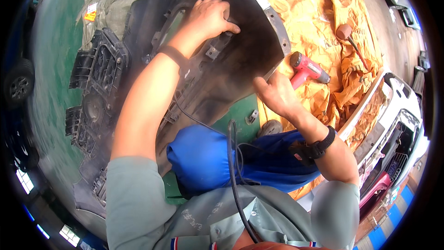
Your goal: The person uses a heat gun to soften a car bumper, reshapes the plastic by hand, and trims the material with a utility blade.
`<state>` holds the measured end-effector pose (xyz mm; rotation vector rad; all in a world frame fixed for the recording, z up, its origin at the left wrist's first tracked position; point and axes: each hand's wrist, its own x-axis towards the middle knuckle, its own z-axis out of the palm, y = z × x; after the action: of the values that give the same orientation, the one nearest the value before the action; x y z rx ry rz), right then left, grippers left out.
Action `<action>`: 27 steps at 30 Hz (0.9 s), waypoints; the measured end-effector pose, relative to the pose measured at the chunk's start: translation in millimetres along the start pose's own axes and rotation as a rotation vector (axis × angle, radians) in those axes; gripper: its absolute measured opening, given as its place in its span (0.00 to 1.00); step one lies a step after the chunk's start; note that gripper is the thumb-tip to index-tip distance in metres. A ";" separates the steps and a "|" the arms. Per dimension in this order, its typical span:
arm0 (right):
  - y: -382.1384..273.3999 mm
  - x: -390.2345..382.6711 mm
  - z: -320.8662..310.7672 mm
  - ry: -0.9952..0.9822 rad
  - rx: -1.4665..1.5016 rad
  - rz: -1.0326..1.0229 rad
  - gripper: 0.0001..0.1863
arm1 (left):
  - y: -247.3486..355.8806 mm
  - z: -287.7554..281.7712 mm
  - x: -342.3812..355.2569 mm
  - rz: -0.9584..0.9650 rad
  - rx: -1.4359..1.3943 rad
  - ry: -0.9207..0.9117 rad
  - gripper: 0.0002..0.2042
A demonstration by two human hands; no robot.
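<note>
A large black car bumper cover [249,60] lies with its hollow inner side toward me, tilted across my knees' far side. My left hand [210,16] reaches into it, fingers curled and thumb out, gripping the cover beside an opening and a small black bracket [213,52]. What lies under its fingertips is hidden. My right hand [279,93] is closed on the cover's right edge, the thumb on the near side. Close to that hand, a red heat gun [307,68] rests on orange sacking [300,18].
Left of the cover are black plastic car parts [95,95] and a grey-green sack [118,0] on the green floor [58,41]. A brown-headed mallet [344,31] lies on the sacking. A white bumper [400,92] stands at right. A black cable [233,180] crosses my lap.
</note>
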<state>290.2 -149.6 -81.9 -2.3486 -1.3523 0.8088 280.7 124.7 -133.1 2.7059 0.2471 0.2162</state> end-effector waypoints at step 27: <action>31.8 99.7 -52.9 0.083 1.778 0.341 0.33 | 105.3 -71.9 -5.1 -0.679 -1.076 -0.431 0.35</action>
<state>383.6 -79.0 -88.1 -1.0350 0.1197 1.1841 277.1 56.8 -25.1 1.4436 0.6608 -0.3443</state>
